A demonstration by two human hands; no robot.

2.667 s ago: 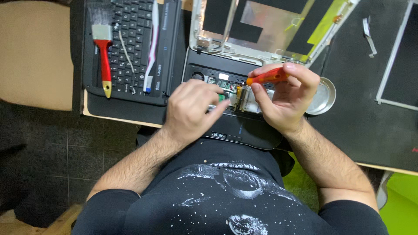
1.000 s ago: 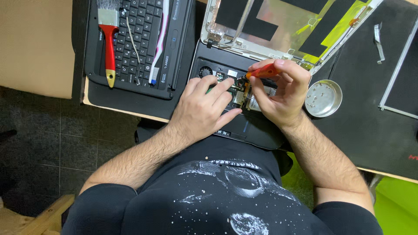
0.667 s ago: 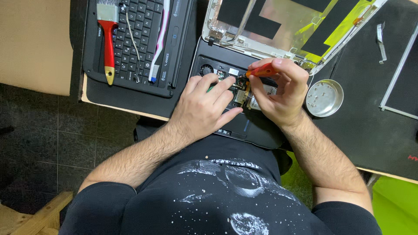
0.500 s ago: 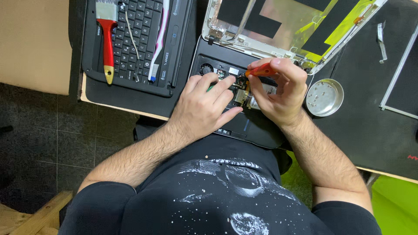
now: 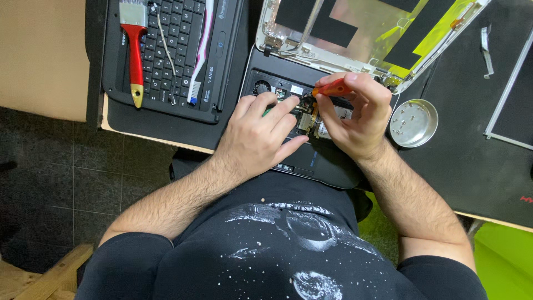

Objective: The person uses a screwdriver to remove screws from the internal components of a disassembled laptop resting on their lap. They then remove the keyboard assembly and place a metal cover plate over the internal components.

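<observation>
An opened black laptop base [image 5: 327, 161] lies at the desk's near edge, its circuit board and a small fan [image 5: 261, 88] exposed. My right hand [image 5: 355, 119] grips an orange-handled screwdriver [image 5: 332, 89], its tip down on the board near the middle. My left hand [image 5: 261, 133] rests flat on the base with its fingers spread, the fingertips pressing on the board beside the screwdriver tip. The part under the tip is hidden by my fingers. The laptop's silver lid shell [image 5: 361, 28] stands open behind.
A detached black keyboard [image 5: 172, 50] lies at the left with a red-handled brush [image 5: 135, 50] and a toothbrush [image 5: 200, 55] on it. A small round metal dish [image 5: 413, 122] sits right of my right hand. A screen panel [image 5: 513, 94] lies far right on the black mat.
The view shifted slightly since the oldest frame. My hands stay on the board; the screwdriver has stayed at about the same spot with only small wrist movement.
</observation>
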